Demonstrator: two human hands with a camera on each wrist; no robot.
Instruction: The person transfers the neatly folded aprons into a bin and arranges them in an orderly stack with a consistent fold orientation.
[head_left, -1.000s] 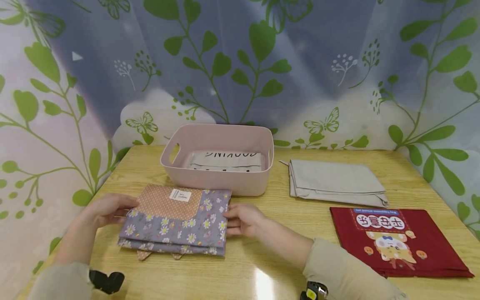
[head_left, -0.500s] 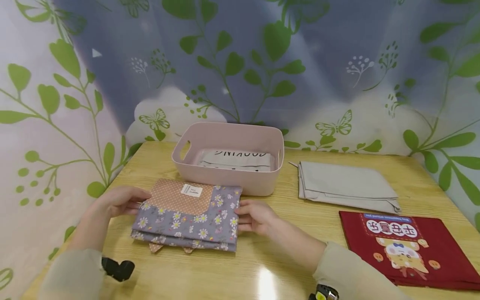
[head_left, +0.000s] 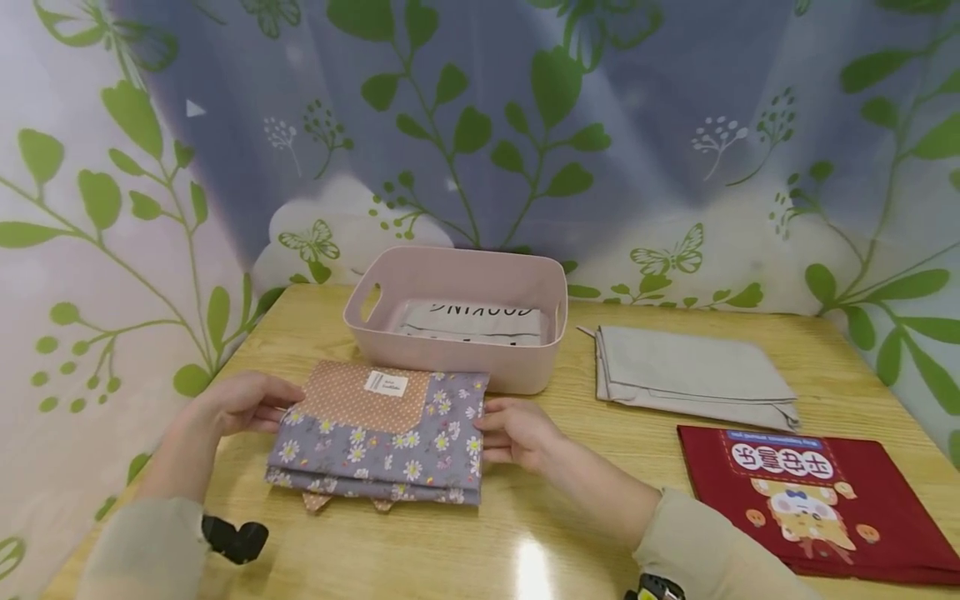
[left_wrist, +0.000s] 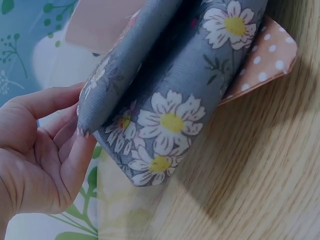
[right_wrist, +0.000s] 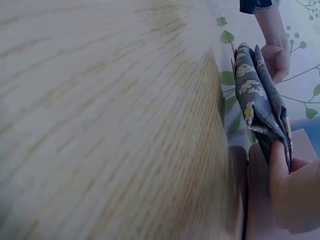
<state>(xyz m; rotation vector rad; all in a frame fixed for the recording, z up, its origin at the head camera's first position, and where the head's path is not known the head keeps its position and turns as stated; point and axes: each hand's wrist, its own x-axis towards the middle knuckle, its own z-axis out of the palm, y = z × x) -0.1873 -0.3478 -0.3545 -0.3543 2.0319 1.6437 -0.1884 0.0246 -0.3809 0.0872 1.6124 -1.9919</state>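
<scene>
A folded apron (head_left: 442,454), grey-blue with white daisies and a tan polka-dot pocket (head_left: 337,398) bearing a white label, is held level in front of the pink bin. My left hand (head_left: 243,404) pinches its left edge between thumb and fingers. At the right edge, my right hand (head_left: 517,433) grips the layers, thumb on the near side in the right wrist view. Two dotted tips (head_left: 315,502) poke out under the near fold. In the left wrist view the folded layers (left_wrist: 170,120) gape a little, and the apron stands off the wood.
Behind the apron stands the pink bin (head_left: 450,357), with a light cloth (head_left: 472,321) lettered "COOKING" inside. A folded beige cloth (head_left: 690,367) lies right of it. Nearer on the right is a folded red cloth (head_left: 885,508) with a cartoon animal. A patterned curtain (head_left: 480,125) backs the table.
The view has shifted left, so everything sits farther right in it. Both hands keep their hold on the apron, which stays in front of the bin.
</scene>
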